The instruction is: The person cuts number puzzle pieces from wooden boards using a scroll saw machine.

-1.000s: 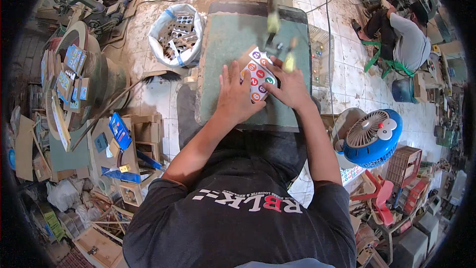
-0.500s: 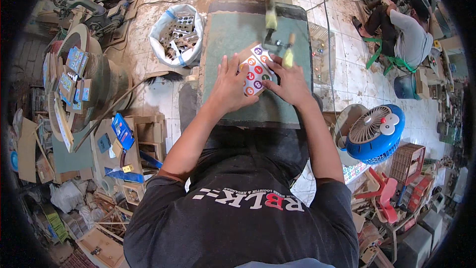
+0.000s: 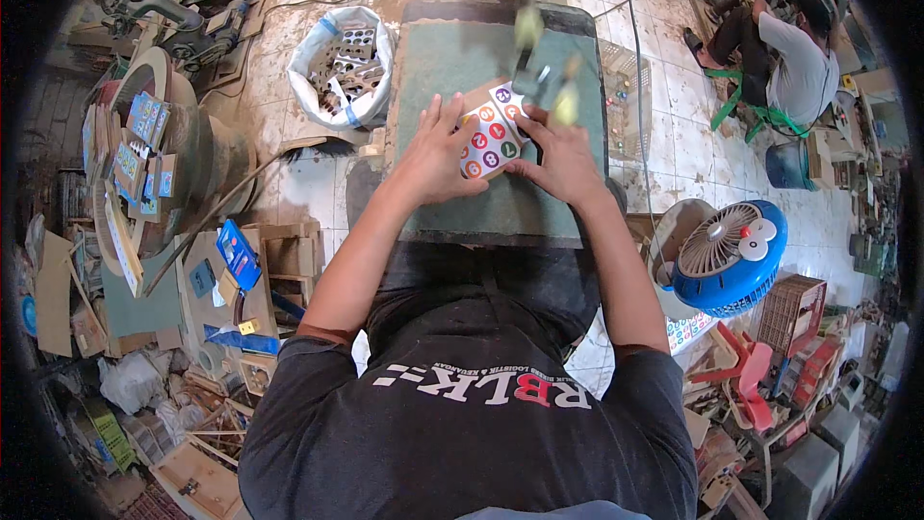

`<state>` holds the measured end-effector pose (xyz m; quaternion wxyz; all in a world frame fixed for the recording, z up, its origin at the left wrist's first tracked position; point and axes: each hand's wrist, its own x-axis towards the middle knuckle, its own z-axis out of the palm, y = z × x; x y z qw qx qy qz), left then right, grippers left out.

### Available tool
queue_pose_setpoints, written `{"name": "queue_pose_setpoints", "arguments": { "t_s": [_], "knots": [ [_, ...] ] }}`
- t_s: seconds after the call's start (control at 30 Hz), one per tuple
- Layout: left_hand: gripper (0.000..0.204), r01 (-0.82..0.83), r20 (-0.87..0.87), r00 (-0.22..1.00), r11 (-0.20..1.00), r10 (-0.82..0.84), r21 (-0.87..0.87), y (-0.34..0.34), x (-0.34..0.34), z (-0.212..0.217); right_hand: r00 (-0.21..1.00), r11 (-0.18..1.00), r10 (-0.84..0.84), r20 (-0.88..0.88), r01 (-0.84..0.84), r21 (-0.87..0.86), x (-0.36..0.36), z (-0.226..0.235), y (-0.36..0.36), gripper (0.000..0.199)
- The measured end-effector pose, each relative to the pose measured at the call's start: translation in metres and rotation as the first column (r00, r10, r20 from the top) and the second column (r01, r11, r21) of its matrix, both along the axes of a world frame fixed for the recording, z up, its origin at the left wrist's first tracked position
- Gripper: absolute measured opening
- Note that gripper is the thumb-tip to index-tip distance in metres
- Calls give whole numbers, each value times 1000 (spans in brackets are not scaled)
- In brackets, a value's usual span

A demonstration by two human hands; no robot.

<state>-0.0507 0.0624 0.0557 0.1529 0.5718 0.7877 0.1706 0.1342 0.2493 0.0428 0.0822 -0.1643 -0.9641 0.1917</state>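
A thin wooden board (image 3: 495, 135) with a white face printed with coloured circles lies on a green worktable (image 3: 438, 67). Round its left edge is my left hand (image 3: 441, 156), long fingers pointing away from me and the thumb side near the lower corner. My right hand (image 3: 561, 164) holds the right edge, its thumb and forefinger against the board. Directly by the board's far right edge stands the head of a powered saw (image 3: 527, 34), smeared by motion. Its blade is too small to make out.
Left of the table stands a white sack (image 3: 342, 67) of cut wooden pieces. A blue fan (image 3: 727, 255) is at my right, a stack of printed boards (image 3: 144, 154) at far left. A seated person (image 3: 794, 58) is at upper right. A cable (image 3: 643, 87) hangs near the table.
The board has turned slightly clockwise, its near end shifting left. Both hands move with it, the left one a little leftward. The saw head is more blurred.
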Motion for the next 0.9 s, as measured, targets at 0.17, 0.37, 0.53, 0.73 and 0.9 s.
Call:
{"name": "queue_pose_setpoints", "arguments": {
  "t_s": [0.17, 0.37, 0.53, 0.73, 0.9],
  "knots": [
    [98, 56, 20, 998, 998, -56, 19, -2, -14, -2, 999, 999, -30, 13, 30, -16, -2, 1, -4, 76],
    [95, 45, 3, 999, 999, -45, -25, 2, -15, 9, 1000, 1000, -29, -11, 29, 0, 0, -5, -2, 74],
    [93, 78, 15, 997, 997, -77, -25, 4, -26, 10, 999, 998, -51, 3, 51, -21, -3, 0, -6, 69],
    [88, 84, -6, 996, 996, -84, 11, 2, -20, 2, 997, 998, -69, -37, 69, 10, -5, -9, -5, 60],
    [80, -19, 3, 1000, 999, 18, 39, 4, -1, -4, 993, 996, -89, -73, 89, -10, -5, -9, -6, 53]
  ]
}}
